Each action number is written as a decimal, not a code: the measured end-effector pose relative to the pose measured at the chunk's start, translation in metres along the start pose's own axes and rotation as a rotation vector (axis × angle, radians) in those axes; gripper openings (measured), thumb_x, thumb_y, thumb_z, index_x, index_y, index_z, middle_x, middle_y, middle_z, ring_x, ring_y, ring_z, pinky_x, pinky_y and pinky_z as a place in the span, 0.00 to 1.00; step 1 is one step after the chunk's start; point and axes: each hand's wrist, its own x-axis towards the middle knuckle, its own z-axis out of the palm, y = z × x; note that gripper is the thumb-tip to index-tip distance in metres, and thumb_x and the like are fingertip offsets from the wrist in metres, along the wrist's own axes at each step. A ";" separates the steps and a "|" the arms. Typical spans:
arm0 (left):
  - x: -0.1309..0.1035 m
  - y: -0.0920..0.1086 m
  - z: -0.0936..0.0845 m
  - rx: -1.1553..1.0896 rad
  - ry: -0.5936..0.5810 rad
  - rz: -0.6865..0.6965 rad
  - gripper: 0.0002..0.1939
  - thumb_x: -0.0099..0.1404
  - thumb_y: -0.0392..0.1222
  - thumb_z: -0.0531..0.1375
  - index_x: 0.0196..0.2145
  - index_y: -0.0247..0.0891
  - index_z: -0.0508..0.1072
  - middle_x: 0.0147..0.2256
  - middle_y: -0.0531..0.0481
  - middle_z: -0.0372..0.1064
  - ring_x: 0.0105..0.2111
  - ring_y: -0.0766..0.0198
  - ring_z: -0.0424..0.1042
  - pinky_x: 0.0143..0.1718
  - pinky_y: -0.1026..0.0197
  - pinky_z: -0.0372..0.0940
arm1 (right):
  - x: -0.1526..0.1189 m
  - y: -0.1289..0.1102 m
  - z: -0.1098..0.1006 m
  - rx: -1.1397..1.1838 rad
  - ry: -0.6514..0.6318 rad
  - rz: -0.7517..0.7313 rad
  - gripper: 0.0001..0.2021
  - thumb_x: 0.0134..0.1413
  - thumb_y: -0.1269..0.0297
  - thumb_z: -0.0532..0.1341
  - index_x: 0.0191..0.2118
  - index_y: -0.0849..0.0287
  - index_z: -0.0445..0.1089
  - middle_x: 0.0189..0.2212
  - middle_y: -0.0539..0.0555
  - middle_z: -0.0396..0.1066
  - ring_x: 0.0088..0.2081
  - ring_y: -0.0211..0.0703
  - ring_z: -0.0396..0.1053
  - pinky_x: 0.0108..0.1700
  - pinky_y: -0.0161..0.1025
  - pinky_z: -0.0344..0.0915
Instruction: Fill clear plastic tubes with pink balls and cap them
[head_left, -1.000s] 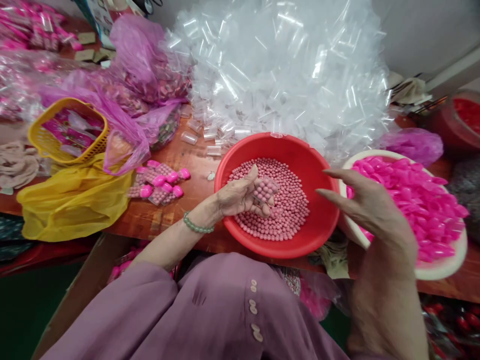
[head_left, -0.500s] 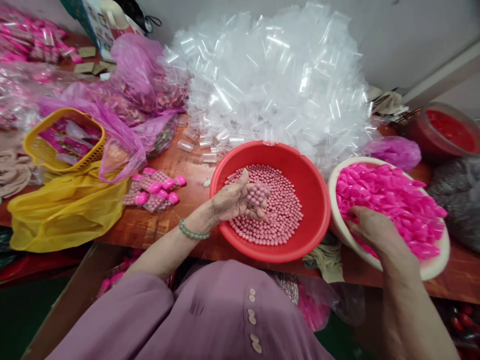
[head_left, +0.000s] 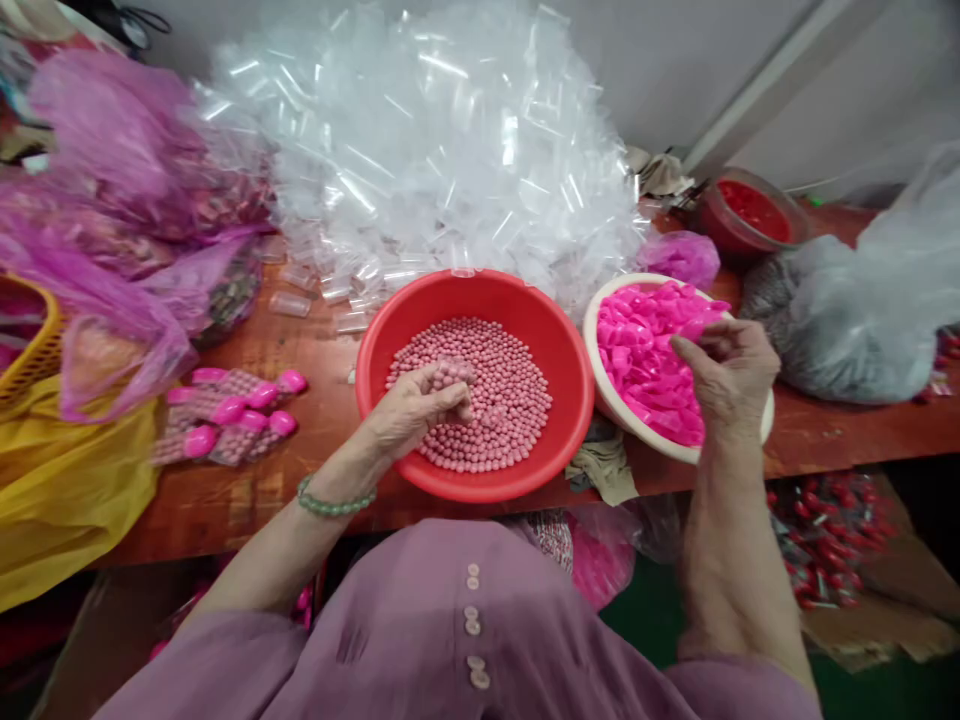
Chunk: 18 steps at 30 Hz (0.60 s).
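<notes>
Over a red basin [head_left: 577, 420] with many pink beads [head_left: 487, 440] in it, my left hand [head_left: 416, 408] is closed round a clear tube filled with pink beads [head_left: 454, 370]. My right hand [head_left: 727, 365] is raised over the right side of a cream basin [head_left: 765, 420] heaped with bright pink plastic caps [head_left: 652, 350]. Its thumb and fingers are pinched on a pink cap [head_left: 705, 325]. Left of the red basin, several bead-filled tubes with pink caps [head_left: 232, 408] lie together on the wooden table [head_left: 315, 390].
A big heap of clear tubes [head_left: 435, 150] rises behind the basins. Purple bags [head_left: 112, 130], a yellow basket [head_left: 37, 350] and a yellow bag [head_left: 75, 480] are at left. A grey-filled bag [head_left: 847, 310] and a tub of red pieces [head_left: 750, 215] stand at right.
The view has shifted to the right. My right hand has lifted out of the pink caps with one in its fingers. My left hand has closed more round the tube.
</notes>
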 end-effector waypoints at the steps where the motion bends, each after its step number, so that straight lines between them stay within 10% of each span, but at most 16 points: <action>1: -0.001 -0.003 0.004 -0.002 0.017 0.018 0.19 0.52 0.42 0.73 0.37 0.31 0.73 0.26 0.54 0.71 0.24 0.70 0.73 0.30 0.68 0.70 | -0.001 -0.001 0.006 0.126 0.079 -0.015 0.19 0.37 0.65 0.73 0.36 0.55 0.64 0.23 0.47 0.65 0.25 0.38 0.62 0.33 0.40 0.62; 5: -0.001 -0.016 0.025 -0.015 -0.001 -0.045 0.19 0.51 0.43 0.73 0.34 0.31 0.72 0.30 0.49 0.76 0.27 0.66 0.76 0.34 0.64 0.73 | -0.024 -0.028 0.037 0.476 0.065 -0.070 0.18 0.40 0.64 0.73 0.38 0.56 0.68 0.27 0.49 0.70 0.27 0.37 0.67 0.32 0.38 0.65; 11: 0.009 -0.019 0.043 -0.095 0.069 -0.095 0.24 0.48 0.45 0.74 0.38 0.31 0.74 0.35 0.44 0.78 0.33 0.63 0.79 0.37 0.63 0.73 | -0.104 -0.086 0.088 0.792 -0.344 -0.003 0.10 0.54 0.59 0.65 0.40 0.52 0.66 0.34 0.48 0.74 0.37 0.39 0.74 0.40 0.39 0.73; 18: 0.010 -0.020 0.033 -0.111 0.177 0.054 0.21 0.47 0.44 0.74 0.35 0.30 0.75 0.28 0.50 0.75 0.27 0.69 0.74 0.33 0.66 0.71 | -0.133 -0.081 0.101 0.701 -0.500 -0.044 0.09 0.62 0.57 0.60 0.45 0.54 0.70 0.36 0.51 0.73 0.40 0.40 0.73 0.48 0.43 0.72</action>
